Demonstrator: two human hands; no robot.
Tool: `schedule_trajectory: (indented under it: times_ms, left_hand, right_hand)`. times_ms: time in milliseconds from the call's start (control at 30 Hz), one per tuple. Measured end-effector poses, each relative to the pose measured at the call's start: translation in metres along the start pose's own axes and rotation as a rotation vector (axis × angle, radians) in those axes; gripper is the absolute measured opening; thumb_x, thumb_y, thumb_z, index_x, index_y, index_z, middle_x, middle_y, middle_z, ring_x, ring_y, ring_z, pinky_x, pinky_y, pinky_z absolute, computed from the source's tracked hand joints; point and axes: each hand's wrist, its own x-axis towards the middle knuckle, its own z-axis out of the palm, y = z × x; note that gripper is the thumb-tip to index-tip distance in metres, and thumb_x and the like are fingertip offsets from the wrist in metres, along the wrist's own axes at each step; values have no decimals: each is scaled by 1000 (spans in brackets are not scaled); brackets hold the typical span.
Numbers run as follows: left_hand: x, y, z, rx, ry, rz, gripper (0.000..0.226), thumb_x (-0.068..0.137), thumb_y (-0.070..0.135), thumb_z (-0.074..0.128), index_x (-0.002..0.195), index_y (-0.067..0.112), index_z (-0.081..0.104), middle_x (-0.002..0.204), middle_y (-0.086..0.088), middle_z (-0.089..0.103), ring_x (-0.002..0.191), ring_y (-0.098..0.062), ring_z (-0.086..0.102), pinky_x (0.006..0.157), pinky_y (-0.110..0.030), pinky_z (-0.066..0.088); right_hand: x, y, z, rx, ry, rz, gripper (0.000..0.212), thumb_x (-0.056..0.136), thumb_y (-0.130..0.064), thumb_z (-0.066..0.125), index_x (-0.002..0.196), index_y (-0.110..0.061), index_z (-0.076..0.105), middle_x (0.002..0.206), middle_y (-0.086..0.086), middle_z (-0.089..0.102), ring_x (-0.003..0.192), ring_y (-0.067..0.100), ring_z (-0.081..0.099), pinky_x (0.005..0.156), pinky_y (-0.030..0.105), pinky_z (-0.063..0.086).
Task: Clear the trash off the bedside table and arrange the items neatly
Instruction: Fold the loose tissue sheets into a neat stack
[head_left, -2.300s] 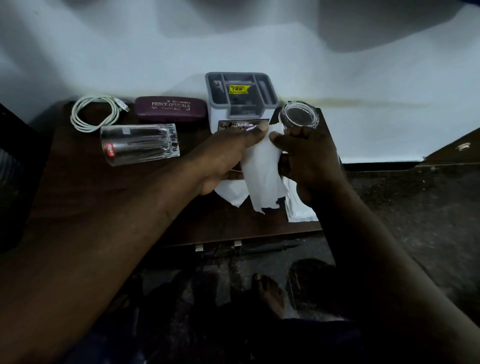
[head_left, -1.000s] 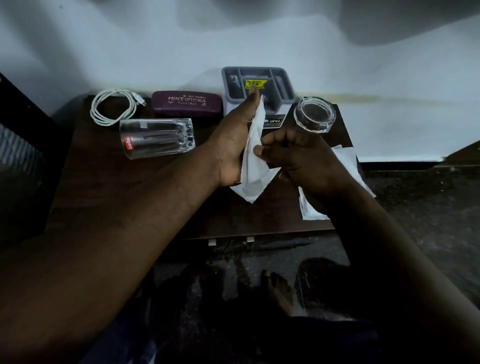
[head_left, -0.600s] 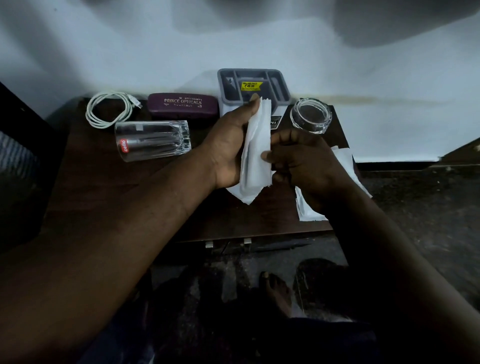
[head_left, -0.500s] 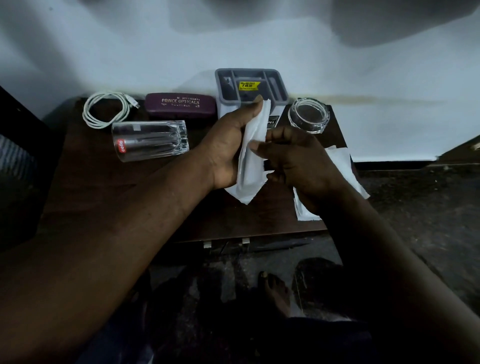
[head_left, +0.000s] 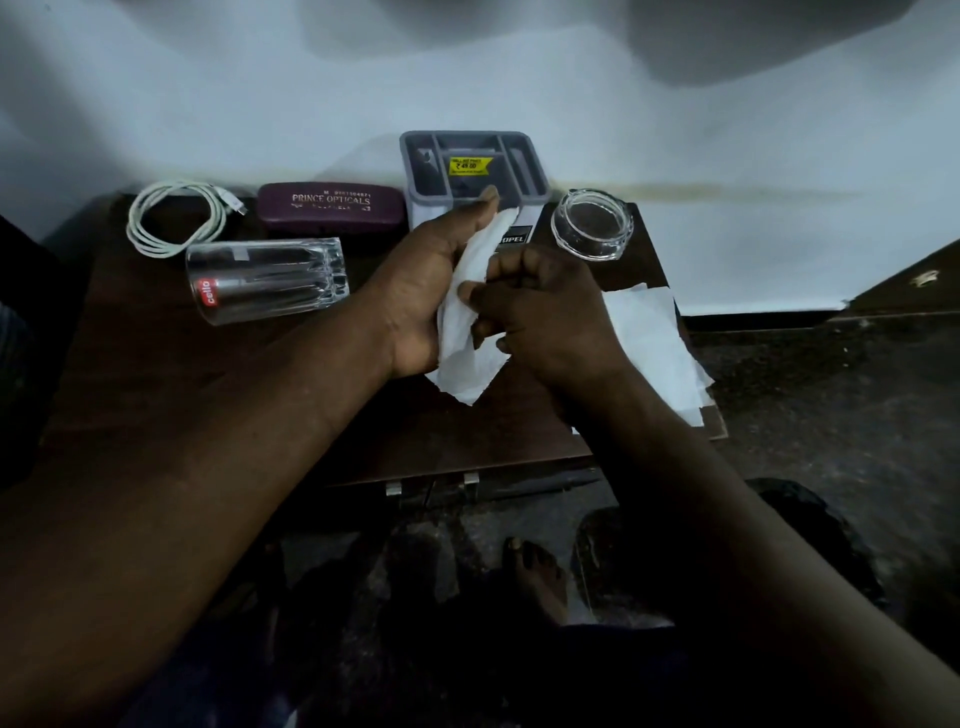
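Observation:
A folded white tissue (head_left: 467, 322) stands between my two hands above the middle of the dark wooden bedside table (head_left: 156, 374). My left hand (head_left: 421, 280) cups it from the left, with the fingers reaching up along it. My right hand (head_left: 540, 306) has its fingers curled onto the tissue from the right. A second white tissue (head_left: 654, 343) lies flat on the table's right side, partly under my right wrist.
Along the back stand a coiled white cable (head_left: 174, 215), a maroon spectacle case (head_left: 332, 208), a grey organiser box (head_left: 472, 166) and a glass ashtray (head_left: 592, 223). A clear drinking glass (head_left: 267, 278) lies on its side. White wall behind; dark floor and bare feet below.
The tissue has been folded from a wide hanging sheet into a narrow strip between my hands. My right hand's fingers have curled tighter onto it.

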Motion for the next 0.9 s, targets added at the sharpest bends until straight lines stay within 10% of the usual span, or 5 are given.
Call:
schedule_trajectory:
  times_ms: [533,900]
  left_hand:
    - [-14,2,-23,12,-117,-78,33,98,22,51,94,9,81,94,-11,72,77,-26,71,78,-36,59]
    - [-23,6,-20,4,0,-84,36,97,34,59,124,11,60,103,-11,64,92,-28,62,90,-38,49]
  right_hand:
    - [7,6,-9,-144,57,-29,14,81,-14,72,90,-22,79,91,-1,80,90,23,76,87,48,61]
    - [8,1,-11,102,-57,20,14,90,-11,80,99,-4,73,90,23,68,79,29,57,64,36,44]
